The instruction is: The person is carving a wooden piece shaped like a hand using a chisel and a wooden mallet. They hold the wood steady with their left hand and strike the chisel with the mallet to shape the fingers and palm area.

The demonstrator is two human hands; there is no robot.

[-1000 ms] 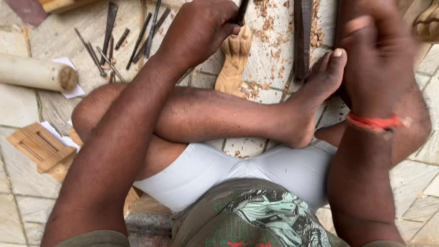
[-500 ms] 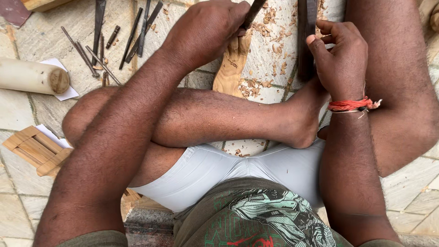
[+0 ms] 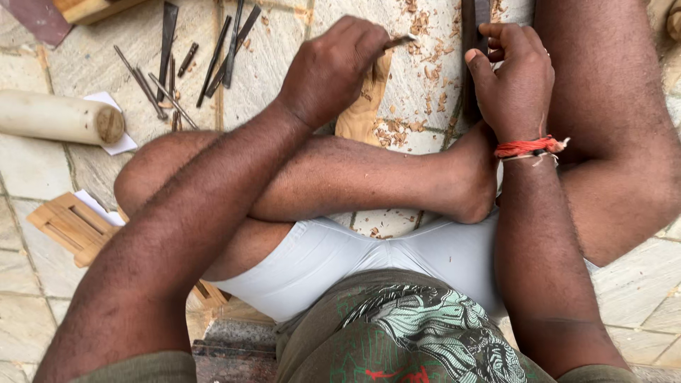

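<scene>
Your left hand point(image 3: 333, 67) grips a chisel point(image 3: 399, 41) over the wooden carving point(image 3: 362, 117), while your right hand's point(image 3: 514, 81) fingers clasp a dark mallet point(image 3: 474, 14).

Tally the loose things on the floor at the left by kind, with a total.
Pale wooden cylinder: 1
Slatted wooden frame: 1
White paper scraps: 2
Dark metal carving tools: about 9; some overlap
Total: about 13
</scene>
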